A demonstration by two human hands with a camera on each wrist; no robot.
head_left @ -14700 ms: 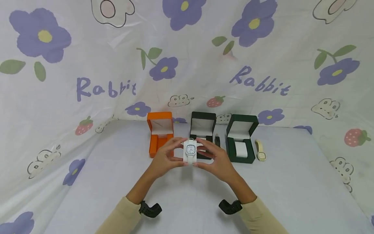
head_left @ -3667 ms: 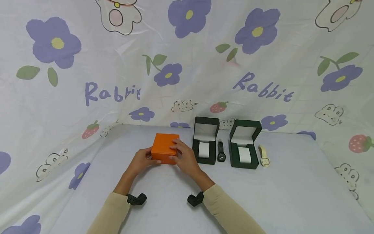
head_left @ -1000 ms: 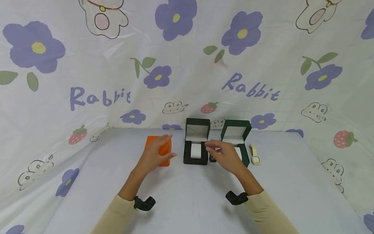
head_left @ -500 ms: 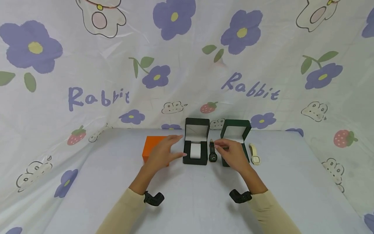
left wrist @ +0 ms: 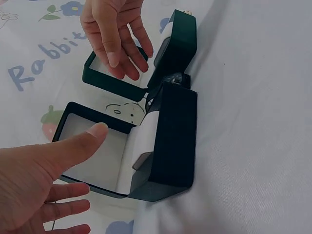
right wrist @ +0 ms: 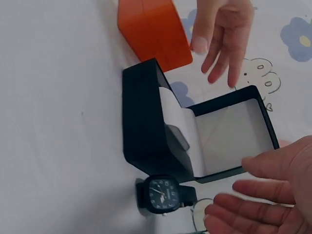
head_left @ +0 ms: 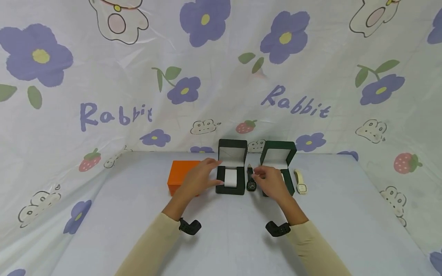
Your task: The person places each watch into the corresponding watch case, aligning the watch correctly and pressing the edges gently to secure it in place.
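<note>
My left hand [head_left: 200, 178] is spread beside the left edge of the black watch box [head_left: 220, 189], thumb and fingers apart with nothing between them. This box stands with its lid up and a white cushion [head_left: 230, 178] inside. Just right of it lies a black watch [head_left: 251, 185], face up on the table with its strap pointing away. My right hand [head_left: 272, 182] hovers right by that watch, fingers loosely bent, holding nothing; in the right wrist view its fingers [right wrist: 248, 209] are extended near the strap. Behind this hand, partly hidden, is a green watch box [head_left: 291, 184], lid raised.
A closed orange box [head_left: 177, 174] sits left of the black box, partly covered by my left hand. Right of the green box lies a gold watch [head_left: 301, 188]. The white table [head_left: 228, 237] meets a printed cloth backdrop [head_left: 221, 96] behind the boxes.
Earlier both hands held a white watch before the open orange box; that watch is now out of sight and the box closed. My left hand has moved right, to the black box.
</note>
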